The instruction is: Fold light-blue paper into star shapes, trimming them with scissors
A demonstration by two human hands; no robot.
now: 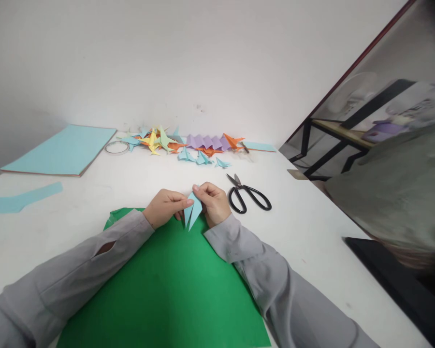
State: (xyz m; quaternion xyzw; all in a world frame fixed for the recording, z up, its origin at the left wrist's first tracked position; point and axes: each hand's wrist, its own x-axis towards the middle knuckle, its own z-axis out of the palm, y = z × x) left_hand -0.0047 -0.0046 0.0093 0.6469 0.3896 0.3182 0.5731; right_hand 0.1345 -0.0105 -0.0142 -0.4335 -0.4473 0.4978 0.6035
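My left hand [165, 207] and my right hand [213, 203] meet over the far edge of a green paper sheet [166, 290]. Both pinch a small light-blue folded paper piece [193, 211] with two pointed tips hanging toward me. The left fingers grip its left side, the right fingers its upper right. Both arms wear grey sleeves.
Black scissors [248, 195] lie shut just right of my right hand. Several folded paper figures [184, 143] in mixed colours sit by the wall, with a tape roll [117, 147], a light-blue paper stack [63, 151] at left and a blue strip [20, 199]. A dark object [398, 285] lies at the right edge.
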